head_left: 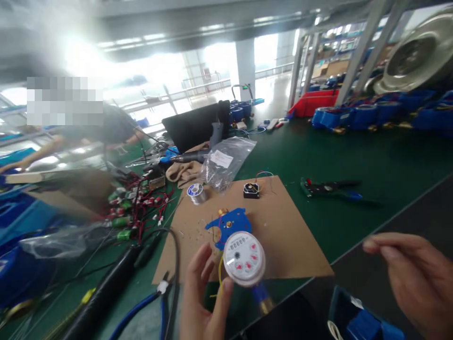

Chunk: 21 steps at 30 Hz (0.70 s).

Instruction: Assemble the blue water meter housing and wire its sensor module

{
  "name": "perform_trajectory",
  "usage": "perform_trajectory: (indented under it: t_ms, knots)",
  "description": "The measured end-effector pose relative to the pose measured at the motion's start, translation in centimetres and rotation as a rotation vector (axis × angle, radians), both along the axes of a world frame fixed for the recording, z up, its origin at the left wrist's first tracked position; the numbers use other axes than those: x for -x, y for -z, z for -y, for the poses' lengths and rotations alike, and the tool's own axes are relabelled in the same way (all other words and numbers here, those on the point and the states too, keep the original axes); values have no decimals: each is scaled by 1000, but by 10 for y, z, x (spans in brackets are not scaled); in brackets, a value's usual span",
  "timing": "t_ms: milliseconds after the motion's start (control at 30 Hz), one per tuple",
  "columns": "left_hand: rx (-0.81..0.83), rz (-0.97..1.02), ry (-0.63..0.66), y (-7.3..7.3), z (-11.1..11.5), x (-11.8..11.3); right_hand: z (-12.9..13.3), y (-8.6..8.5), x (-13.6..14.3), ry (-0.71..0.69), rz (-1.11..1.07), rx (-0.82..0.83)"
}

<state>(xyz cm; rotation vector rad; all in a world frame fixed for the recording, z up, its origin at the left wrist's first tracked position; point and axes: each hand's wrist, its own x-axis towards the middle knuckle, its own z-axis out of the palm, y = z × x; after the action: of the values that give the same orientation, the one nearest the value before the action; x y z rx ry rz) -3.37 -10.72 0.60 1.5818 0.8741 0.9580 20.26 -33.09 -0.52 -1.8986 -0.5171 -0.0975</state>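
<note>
One meter (pixel 244 259) touches left grip's (pixel 200 309) thumb tip.

Your left hand (pixel 208 297) spreads its fingers, thumb at the round meter's (pixel 244 259) lower edge | your right hand (pixel 414 274) is well apart, fingertips together | blue plate (pixel 235 227) just behind the meter | solder spool (pixel 197 194) and black box (pixel 251 191) on cardboard (pixel 283 236)

Co-worker (pixel 118 123) blurred; meter digits (pixel 237 244) too small.

The left hand (pixel 208 290) curls open; the right hand (pixel 415 271) pinches.
</note>
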Motion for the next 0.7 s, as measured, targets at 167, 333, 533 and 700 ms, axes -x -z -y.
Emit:
perform_trajectory:
  t_ms: [167,333,533,700]
  knots:
    - [72,-165,130,-17,-29,2,-100,-31,43,-656,2,33]
    - [212,-230,445,-36,-56,-3,-139,-28,58,-892,-141,73]
    - [73,-442,557,-66,-63,-14,-146,-22,65,-942,-127,84]
    - [127,-426,613,-69,-72,-21,-145,-2,69,-877,-125,150]
